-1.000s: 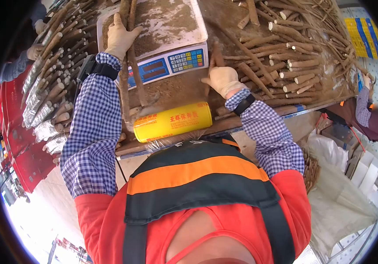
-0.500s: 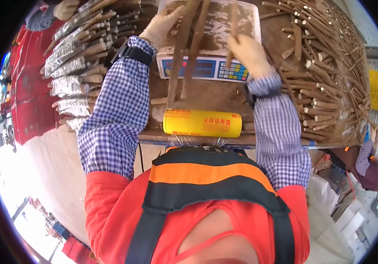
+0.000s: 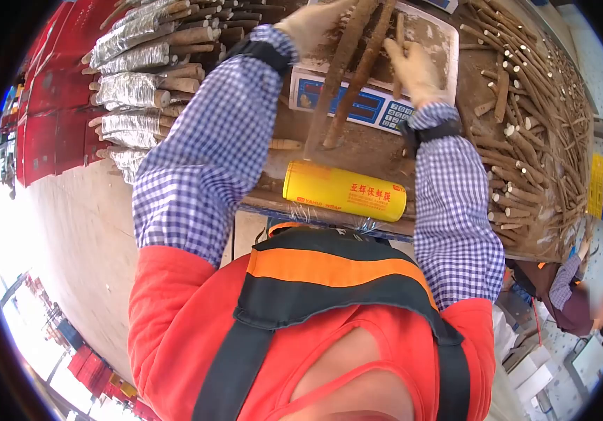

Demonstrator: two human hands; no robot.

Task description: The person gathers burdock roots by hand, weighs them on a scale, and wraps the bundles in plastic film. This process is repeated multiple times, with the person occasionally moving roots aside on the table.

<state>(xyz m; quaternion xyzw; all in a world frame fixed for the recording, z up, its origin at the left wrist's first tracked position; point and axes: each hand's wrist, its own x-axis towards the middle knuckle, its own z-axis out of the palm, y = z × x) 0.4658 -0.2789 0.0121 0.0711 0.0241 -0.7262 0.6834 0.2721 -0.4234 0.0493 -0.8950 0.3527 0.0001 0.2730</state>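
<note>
My left hand (image 3: pixel 313 27), in a pale glove, is at the top edge with its fingers closed at two long brown roots (image 3: pixel 360 74); its fingertips are partly cut off. These roots slant down across the front of a white digital scale (image 3: pixel 374 107), their lower ends smeared by motion. Over the scale's dusty pan, my gloved right hand (image 3: pixel 415 70) pinches a shorter, thinner root (image 3: pixel 399 52). A yellow roll of cling film (image 3: pixel 344 191) lies nearer me, at the table's front edge.
Film-wrapped root bundles (image 3: pixel 130 91) are stacked on the left beside red cloth-like covering (image 3: pixel 56 98). Loose cut roots (image 3: pixel 526 140) pile up on the right. Another person (image 3: pixel 575 295) is at the far right, beyond the table.
The view has shifted, so the scale and film roll appear further right. Both hands still hold their roots over the scale. A co-worker's hand at the top left has left view.
</note>
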